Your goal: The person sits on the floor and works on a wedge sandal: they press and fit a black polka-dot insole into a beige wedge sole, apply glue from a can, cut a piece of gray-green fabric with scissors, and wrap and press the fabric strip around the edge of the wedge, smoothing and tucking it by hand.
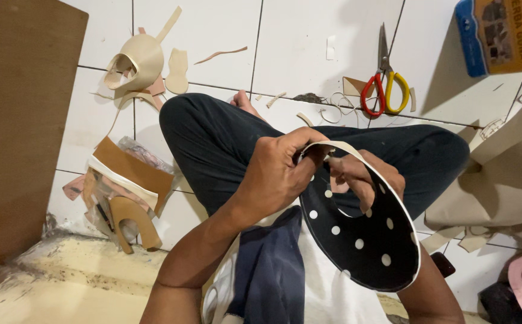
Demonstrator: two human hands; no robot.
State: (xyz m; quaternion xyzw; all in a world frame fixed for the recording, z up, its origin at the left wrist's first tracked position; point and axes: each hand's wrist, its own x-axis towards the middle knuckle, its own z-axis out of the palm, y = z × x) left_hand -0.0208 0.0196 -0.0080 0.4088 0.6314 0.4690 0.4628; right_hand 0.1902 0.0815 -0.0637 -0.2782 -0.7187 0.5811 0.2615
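Pinching black polka-dot cutout (366, 246) at its pale rim: left hand (276, 174) and right hand (360, 180) both clamped; thin, light, floppy.

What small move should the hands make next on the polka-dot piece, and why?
Probably slide the left hand a little further along the cream edging, pressing it down. That hand pinches the edging at the top of the black polka-dot shoe upper, while the right hand supports it through the cut-out.
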